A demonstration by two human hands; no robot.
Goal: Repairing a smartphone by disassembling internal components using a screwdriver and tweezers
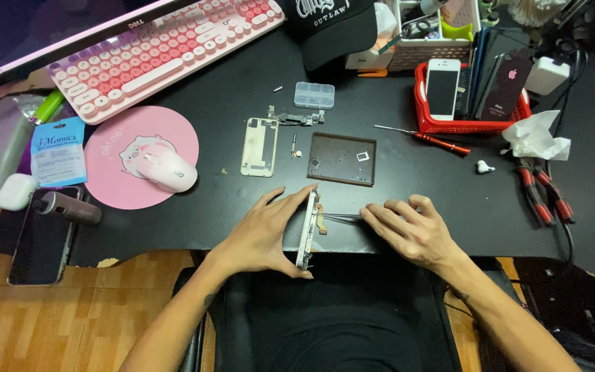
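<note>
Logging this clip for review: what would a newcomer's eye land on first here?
First, the two hands at the desk's near edge: the left hand props an opened white phone on its side, while the right hand works tweezers into it. Next, the pink keyboard and pink mouse at far left, and the red basket of phones at far right.

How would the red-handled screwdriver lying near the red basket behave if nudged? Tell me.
The red-handled screwdriver looks thin and round, so it would probably roll on the black desk. Its metal shaft looks stiff, unlikely to bend. Being so slim, it is likely light and easily knocked toward the crumpled tissue.
</note>
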